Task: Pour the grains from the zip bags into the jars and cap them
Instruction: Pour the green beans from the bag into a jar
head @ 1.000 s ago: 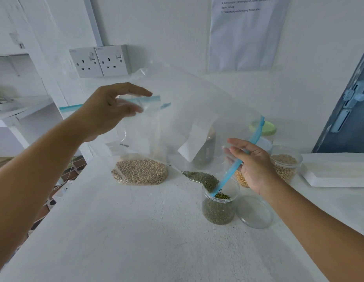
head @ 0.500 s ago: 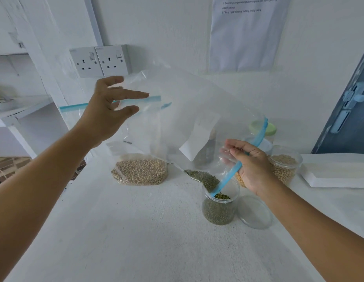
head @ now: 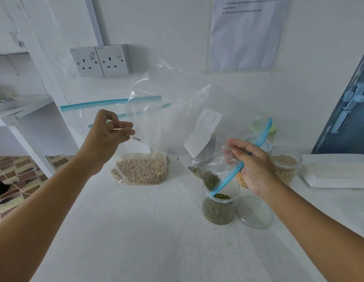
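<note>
A clear zip bag [head: 177, 110] with a blue zip strip hangs tilted over an open jar [head: 218, 210] part full of green beans. A small heap of green beans [head: 205, 178] lies in the bag's low corner at the jar's mouth. My right hand [head: 252, 159] grips the blue zip edge just above the jar. My left hand [head: 110, 135] pinches the bag's left edge, fingers curled. The jar's clear lid [head: 255, 212] lies flat to its right. A second zip bag [head: 140, 171] of beige grains stands behind my left hand.
An open jar of beige grains [head: 285, 167] and a jar of yellow grains [head: 241, 178] stand behind my right hand, with a green-lidded jar [head: 262, 127] further back. A flat white box [head: 338, 171] lies at the right. Wall sockets [head: 99, 60] are behind; the counter's left edge drops to a tiled floor.
My left hand let go of the bag's top corner, dropped lower and now pinches the bag's left edge. My right hand stays at the zip over the jar.
</note>
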Demonstrator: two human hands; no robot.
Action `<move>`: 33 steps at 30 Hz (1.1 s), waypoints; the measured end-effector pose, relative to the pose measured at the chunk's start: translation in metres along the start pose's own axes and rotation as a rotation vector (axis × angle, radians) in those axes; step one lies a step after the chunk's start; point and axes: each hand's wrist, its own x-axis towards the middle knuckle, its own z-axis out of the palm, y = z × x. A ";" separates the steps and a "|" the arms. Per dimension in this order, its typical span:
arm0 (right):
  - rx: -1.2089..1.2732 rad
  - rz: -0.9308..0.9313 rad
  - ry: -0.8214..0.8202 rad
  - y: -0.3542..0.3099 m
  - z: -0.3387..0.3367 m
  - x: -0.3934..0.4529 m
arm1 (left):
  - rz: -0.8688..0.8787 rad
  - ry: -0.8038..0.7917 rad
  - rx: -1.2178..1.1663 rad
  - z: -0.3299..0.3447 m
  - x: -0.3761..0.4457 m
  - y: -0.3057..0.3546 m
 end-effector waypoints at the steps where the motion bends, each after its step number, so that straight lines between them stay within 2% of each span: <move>1: 0.003 0.001 0.003 0.000 0.000 0.000 | 0.017 -0.002 0.037 0.000 0.002 0.001; 4: 0.011 0.005 0.004 0.000 0.000 0.000 | 0.063 0.024 0.227 0.000 0.004 0.002; 9: 0.017 0.008 0.008 0.002 -0.001 0.000 | -0.007 -0.017 0.233 0.004 0.005 -0.005; 14: 0.014 0.003 0.019 0.002 -0.002 0.000 | 0.034 0.014 0.204 0.011 0.006 -0.002; 19: 0.008 -0.011 0.036 0.002 -0.002 -0.001 | 0.058 0.115 0.027 -0.004 0.009 0.002; 27: 0.006 -0.005 0.029 0.005 0.000 0.000 | 0.019 0.026 -0.202 -0.011 0.002 0.012; 33: 0.021 -0.003 0.034 0.006 -0.003 0.000 | 0.081 0.109 -0.116 -0.005 0.001 0.014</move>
